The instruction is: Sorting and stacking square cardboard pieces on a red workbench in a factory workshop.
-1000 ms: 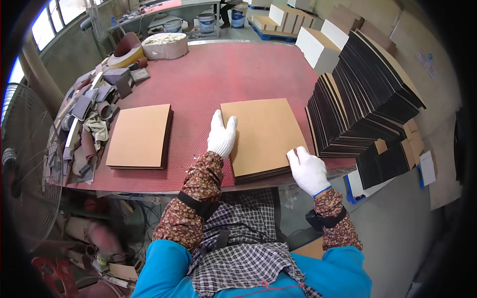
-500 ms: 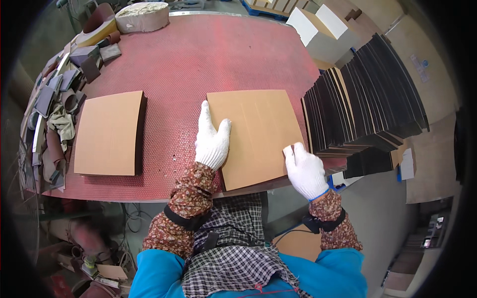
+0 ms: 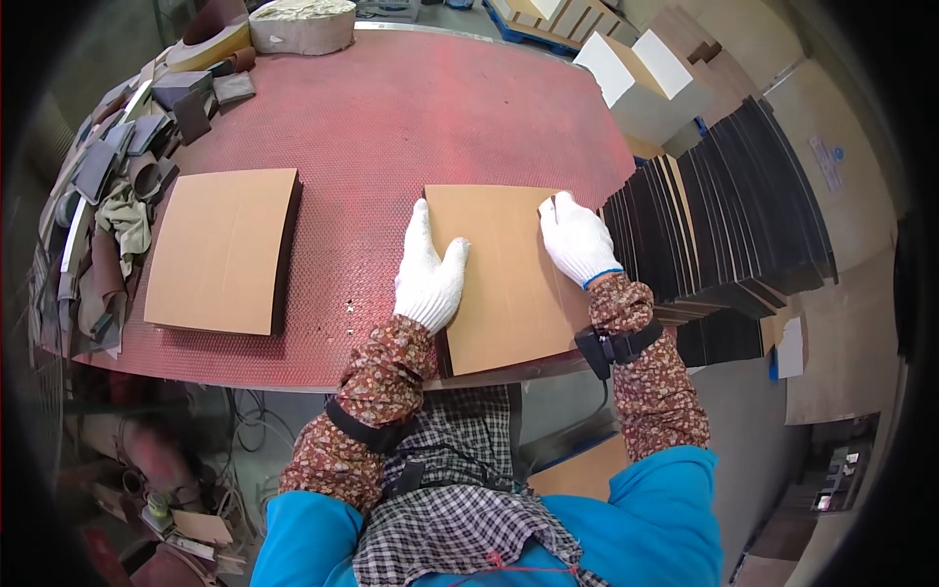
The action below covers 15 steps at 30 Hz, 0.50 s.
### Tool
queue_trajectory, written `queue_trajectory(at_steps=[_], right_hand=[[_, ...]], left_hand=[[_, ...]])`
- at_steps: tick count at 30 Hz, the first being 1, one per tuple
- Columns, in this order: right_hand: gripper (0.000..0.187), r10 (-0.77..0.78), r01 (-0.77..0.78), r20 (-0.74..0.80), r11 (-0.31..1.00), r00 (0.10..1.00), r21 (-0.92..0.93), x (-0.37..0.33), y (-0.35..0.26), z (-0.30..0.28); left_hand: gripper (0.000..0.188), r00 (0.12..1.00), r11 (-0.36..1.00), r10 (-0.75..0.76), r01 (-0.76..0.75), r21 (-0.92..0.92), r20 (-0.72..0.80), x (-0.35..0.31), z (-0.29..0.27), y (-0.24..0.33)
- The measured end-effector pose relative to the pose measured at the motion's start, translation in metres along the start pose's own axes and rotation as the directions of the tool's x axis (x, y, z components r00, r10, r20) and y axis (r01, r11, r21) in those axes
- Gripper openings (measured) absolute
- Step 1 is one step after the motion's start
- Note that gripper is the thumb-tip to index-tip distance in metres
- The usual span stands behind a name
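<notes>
In front of me a tan board (image 3: 509, 284) with dark side edges lies flat on the red table. My left hand (image 3: 430, 274), in a white knit glove, rests at its left edge, fingers stretched forward and thumb spread over the top. My right hand (image 3: 577, 240), also gloved, is closed at the board's far right edge. A small dark brown piece shows between its fingertips; its kind is unclear. To the left lies a second tan-topped block (image 3: 220, 254) with a thick dark side, apart from both hands.
A long row of dark-edged boards (image 3: 724, 205) stands at the right of the red table (image 3: 411, 108). Sanding scraps and rolls (image 3: 122, 196) crowd the left edge. A pale round block (image 3: 303, 24) sits at the far left, and white-and-tan pieces (image 3: 641, 73) stand at the far right.
My right hand has moved from the board's near right corner to its far right edge. My left hand stays at the left edge. The view has shifted slightly.
</notes>
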State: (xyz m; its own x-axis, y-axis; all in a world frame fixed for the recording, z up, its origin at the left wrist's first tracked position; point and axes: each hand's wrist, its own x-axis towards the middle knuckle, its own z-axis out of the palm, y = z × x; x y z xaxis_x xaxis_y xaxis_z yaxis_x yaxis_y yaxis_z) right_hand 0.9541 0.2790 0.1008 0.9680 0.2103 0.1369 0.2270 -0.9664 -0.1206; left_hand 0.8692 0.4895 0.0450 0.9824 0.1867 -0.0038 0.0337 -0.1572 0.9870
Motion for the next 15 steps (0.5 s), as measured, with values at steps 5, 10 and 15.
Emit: queue_trajectory(at_steps=[5,10,15], right_hand=[[0.031,0.006,-0.006,0.045,1.0,0.999,0.013,-0.036,0.0,-0.009],[0.035,0.088,-0.089,0.217,0.996,0.972,-0.007,-0.115,-0.007,-0.036],[0.03,-0.123,0.144,0.257,0.987,0.959,-0.067,-0.171,-0.002,-0.049]], left_hand=[[0.079,1.0,1.0,0.01,-0.01,0.029,0.004,0.0,0.0,0.002],[0.076,0.999,0.998,0.026,-0.023,0.063,-0.043,0.005,0.001,-0.013],[0.076,0.999,0.998,0.007,-0.004,0.056,-0.049,0.001,0.003,-0.005]])
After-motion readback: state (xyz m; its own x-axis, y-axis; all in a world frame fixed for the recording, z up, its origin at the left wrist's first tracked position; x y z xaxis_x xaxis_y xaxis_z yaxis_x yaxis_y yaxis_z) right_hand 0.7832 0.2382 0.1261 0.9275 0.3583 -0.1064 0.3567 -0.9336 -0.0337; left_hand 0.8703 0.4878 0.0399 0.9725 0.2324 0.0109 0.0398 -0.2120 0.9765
